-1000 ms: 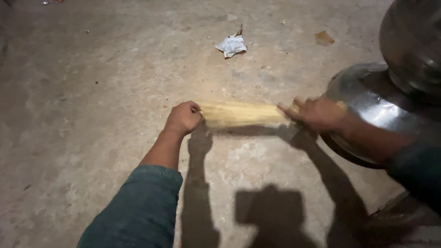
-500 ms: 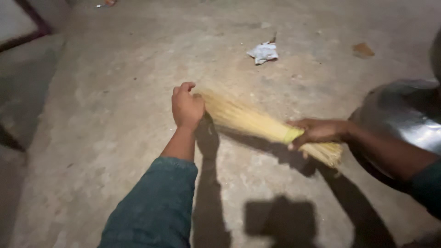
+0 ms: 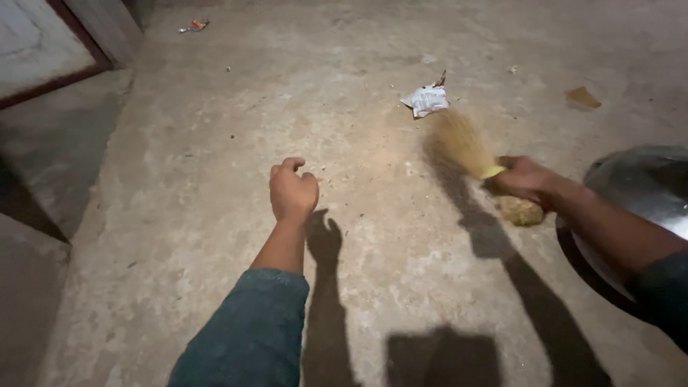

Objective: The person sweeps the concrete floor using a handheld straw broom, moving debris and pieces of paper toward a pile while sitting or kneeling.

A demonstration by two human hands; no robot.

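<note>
Broom [image 3: 462,143] swung off left hand [image 3: 292,190] (fingers curled, empty), right hand [image 3: 527,179] fingers gripping it, near paper scrap [image 3: 426,99]

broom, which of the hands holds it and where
The right hand grips the straw broom at its bound neck, by the yellow band; the left hand holds nothing.

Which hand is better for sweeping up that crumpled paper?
The right hand. It already grips the straw broom, whose bristles point near the crumpled paper. The left hand is empty, loosely curled and farther away.
</note>
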